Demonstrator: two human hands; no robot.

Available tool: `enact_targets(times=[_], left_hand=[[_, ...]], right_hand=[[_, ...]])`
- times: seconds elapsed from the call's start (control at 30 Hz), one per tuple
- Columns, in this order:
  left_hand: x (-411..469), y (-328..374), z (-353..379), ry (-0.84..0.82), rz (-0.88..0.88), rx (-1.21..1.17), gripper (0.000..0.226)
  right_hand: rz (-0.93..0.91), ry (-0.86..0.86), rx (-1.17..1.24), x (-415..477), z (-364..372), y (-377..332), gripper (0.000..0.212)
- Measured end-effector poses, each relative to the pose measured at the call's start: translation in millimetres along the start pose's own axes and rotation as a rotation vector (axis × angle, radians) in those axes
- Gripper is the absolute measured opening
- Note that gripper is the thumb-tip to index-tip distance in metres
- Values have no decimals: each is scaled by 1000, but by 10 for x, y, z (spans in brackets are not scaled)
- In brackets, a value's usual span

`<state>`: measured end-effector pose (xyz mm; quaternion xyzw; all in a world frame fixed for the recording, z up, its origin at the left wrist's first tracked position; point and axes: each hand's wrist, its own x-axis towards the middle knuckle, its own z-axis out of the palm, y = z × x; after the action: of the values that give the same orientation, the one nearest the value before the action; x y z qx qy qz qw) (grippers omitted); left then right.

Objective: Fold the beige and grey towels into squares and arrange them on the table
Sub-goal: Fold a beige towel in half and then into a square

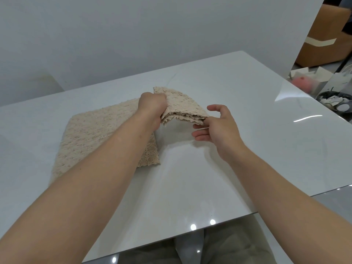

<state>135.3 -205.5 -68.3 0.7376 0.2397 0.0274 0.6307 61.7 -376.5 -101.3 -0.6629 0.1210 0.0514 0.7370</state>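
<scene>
left hand (pixel 152 103) gripping the beige towel (pixel 99 134), lifting one end | right hand (pixel 215 124) pinching that raised corner | rest of it lies on the white bench (pixel 238 159), left of middle

Left grip (pixel 152 105) fisted on beige towel (pixel 95 134), right grip (pixel 219 124) pinching its corner.
</scene>
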Motion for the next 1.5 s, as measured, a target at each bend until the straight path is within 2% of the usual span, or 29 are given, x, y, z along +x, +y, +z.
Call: enact_targets(times=[0.07,0.17,0.23,0.3,0.43,0.53,0.6,0.73,0.9,1.0,1.1,1.2,1.33,1.5], left_hand=[[15,-50,-8,33,24,-1,14],[-35,-77,-32,84,98,102,39],[-75,-83,-48,101,144,153,43],[-67,-104,-69,107,194,194,42],[-214,-4,-122,51,373,283,33],[-333,95,-138,-48,482,328,29],[-402,137,-119,-116,518,367,27],[-484,153,-69,-174,579,408,18],[-435,64,-117,-202,592,448,10],[-412,-68,-126,-176,557,346,9],[-410,-250,-80,-113,444,256,17],[-410,-347,-3,-77,417,339,23],[-392,-379,72,-153,352,390,34],[-345,-407,156,-143,340,427,46]], right_hand=[[20,41,69,15,-45,26,44],[38,54,118,-9,-63,75,41],[36,47,134,-35,-58,109,40],[76,24,207,-54,-66,114,40],[267,-74,416,-37,-137,74,47],[372,-126,377,13,-151,-8,39],[387,-162,288,89,-119,-72,36],[290,-163,301,228,18,-188,45],[46,74,-66,375,92,-183,55],[-89,144,-297,419,65,-193,58],[-129,127,-360,502,34,-182,54],[-188,128,-552,545,21,-200,53],[-181,74,-703,627,-17,-194,45],[-306,20,-825,655,-82,-133,39]])
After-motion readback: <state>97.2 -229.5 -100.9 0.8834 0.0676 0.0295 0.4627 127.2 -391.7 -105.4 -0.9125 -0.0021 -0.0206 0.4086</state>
